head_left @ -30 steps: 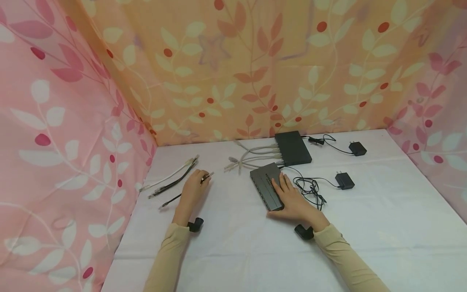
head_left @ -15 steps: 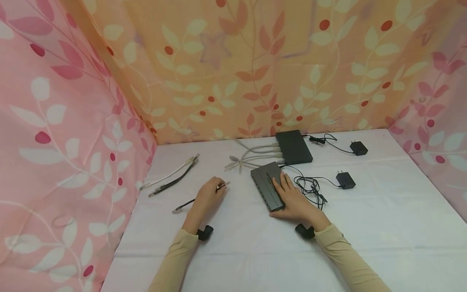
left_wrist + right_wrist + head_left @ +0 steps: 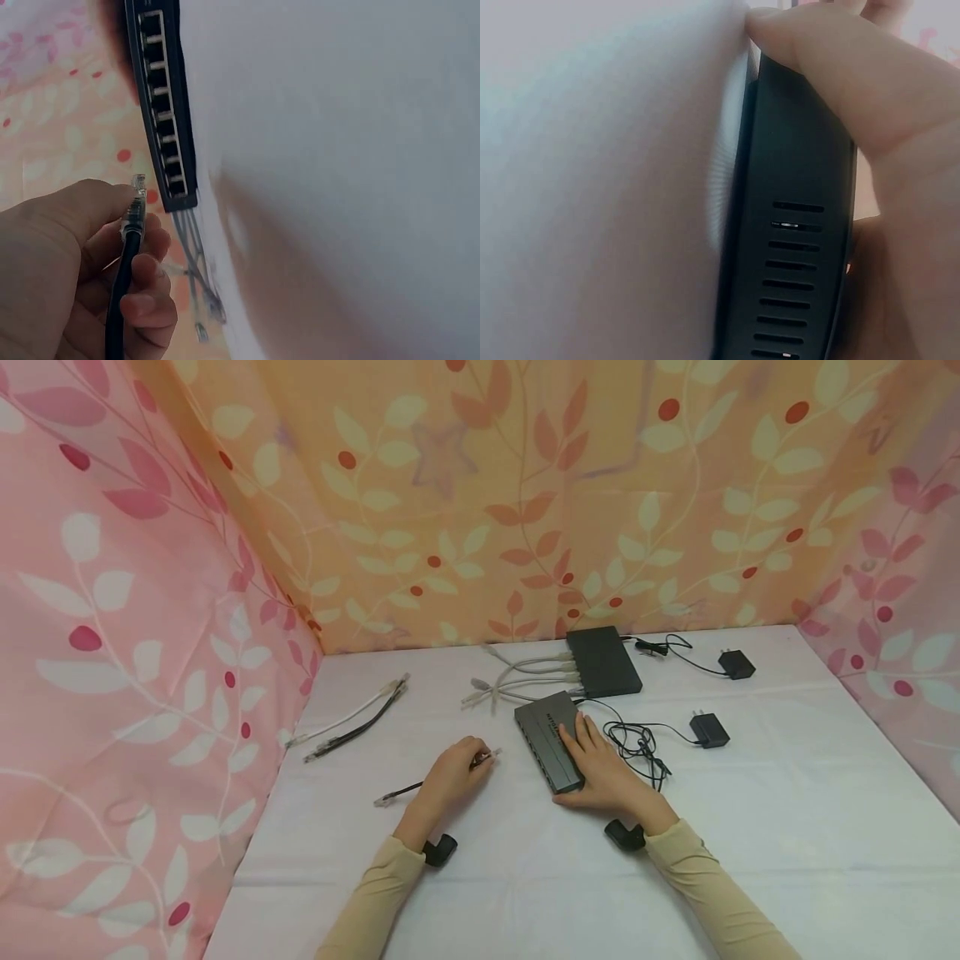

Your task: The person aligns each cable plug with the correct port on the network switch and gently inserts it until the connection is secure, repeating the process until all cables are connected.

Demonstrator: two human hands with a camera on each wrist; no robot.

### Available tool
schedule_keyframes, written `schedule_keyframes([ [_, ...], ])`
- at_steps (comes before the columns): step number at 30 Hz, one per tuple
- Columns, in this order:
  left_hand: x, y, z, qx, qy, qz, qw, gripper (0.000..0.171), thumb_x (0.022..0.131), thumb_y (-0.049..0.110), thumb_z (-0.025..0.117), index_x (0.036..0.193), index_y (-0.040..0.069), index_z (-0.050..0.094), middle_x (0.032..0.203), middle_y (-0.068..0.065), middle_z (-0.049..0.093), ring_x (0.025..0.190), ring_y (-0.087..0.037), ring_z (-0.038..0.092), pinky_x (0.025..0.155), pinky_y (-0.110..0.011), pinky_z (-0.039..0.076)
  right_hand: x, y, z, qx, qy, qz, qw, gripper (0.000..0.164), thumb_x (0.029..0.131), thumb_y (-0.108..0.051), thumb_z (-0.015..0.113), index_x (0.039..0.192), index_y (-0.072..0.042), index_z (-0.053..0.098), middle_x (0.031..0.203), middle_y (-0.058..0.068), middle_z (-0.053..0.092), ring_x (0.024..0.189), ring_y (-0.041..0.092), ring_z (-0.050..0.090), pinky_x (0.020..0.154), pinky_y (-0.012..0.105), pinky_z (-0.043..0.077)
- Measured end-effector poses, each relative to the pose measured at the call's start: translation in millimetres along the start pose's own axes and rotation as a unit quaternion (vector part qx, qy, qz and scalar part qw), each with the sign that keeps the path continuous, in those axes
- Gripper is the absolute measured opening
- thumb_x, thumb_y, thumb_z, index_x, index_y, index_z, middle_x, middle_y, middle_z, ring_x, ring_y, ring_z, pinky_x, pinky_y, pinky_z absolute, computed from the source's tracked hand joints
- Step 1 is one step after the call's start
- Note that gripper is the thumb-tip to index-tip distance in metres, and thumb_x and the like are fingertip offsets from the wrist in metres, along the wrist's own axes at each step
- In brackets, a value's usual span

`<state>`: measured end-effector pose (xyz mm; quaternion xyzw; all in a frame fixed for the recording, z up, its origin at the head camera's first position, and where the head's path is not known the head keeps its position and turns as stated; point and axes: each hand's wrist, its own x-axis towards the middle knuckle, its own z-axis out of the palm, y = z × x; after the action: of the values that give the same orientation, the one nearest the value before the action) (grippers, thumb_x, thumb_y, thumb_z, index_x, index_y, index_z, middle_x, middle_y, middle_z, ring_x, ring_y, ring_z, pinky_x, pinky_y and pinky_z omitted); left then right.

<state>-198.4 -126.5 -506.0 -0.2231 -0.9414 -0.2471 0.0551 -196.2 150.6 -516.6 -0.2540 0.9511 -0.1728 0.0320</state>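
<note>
My left hand pinches a short black network cable close to one clear plug. In the left wrist view, thumb and fingertips hold that plug, its tip pointing up beside the end of a row of ports. The ports belong to a dark grey network switch lying flat on the table, its port side turned left towards my left hand. My right hand rests on the switch with straight fingers over its top. The right wrist view has my thumb at the corner of its vented side.
A black switch with several grey cables plugged in lies behind. Power adapters and a tangled cord are at right. A white cable and black cables lie at left. Patterned curtains enclose the table.
My left hand has carried the black cable rightwards and a little nearer, from beside the other cables towards the grey switch. My right hand stays on the switch.
</note>
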Motion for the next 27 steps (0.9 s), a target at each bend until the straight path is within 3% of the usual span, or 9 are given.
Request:
schedule_keyframes([
  [11,3.9,19.0,13.9,-0.046,-0.050,0.025,0.9974,0.014,0.089,0.024,0.063,0.095,0.012,0.063,0.083,0.004,0.057,0.070,-0.006,0.049,0.063,-0.020,0.044,-1,0,1,-0.001,0.011,-0.005,1.000,0.115,0.067,-0.064,0.070,0.149,-0.006,0.014,0.152,0.025,-0.003,0.140,0.042,-0.002,0.102,0.064,0.023],
  [16,3.2,24.7,17.6,-0.063,-0.070,0.021,0.9953,0.013,0.089,0.027,0.063,0.091,0.015,0.062,0.082,0.007,0.054,0.069,-0.005,0.047,0.060,-0.019,0.042,0,-2,-1,-0.008,0.008,-0.005,1.000,0.115,0.068,-0.064,0.069,0.148,-0.005,0.014,0.152,0.025,-0.003,0.140,0.042,-0.001,0.101,0.064,0.024],
  [21,1.0,30.6,20.4,-0.057,-0.084,0.027,0.9945,0.016,0.088,0.033,0.063,0.081,0.019,0.058,0.074,0.008,0.047,0.063,-0.004,0.041,0.055,-0.018,0.035,0,-2,-2,-0.010,0.010,-0.010,1.000,0.114,0.068,-0.064,0.070,0.148,-0.004,0.015,0.152,0.027,-0.002,0.139,0.044,0.000,0.101,0.064,0.025],
  [27,1.3,37.6,23.2,-0.030,-0.072,0.051,0.9956,0.024,0.087,0.034,0.065,0.072,0.020,0.053,0.067,0.008,0.041,0.058,-0.004,0.035,0.052,-0.018,0.030,0,-1,-1,-0.008,0.016,-0.014,1.000,0.114,0.068,-0.063,0.070,0.148,-0.003,0.016,0.151,0.028,-0.001,0.139,0.045,0.001,0.101,0.063,0.025],
])
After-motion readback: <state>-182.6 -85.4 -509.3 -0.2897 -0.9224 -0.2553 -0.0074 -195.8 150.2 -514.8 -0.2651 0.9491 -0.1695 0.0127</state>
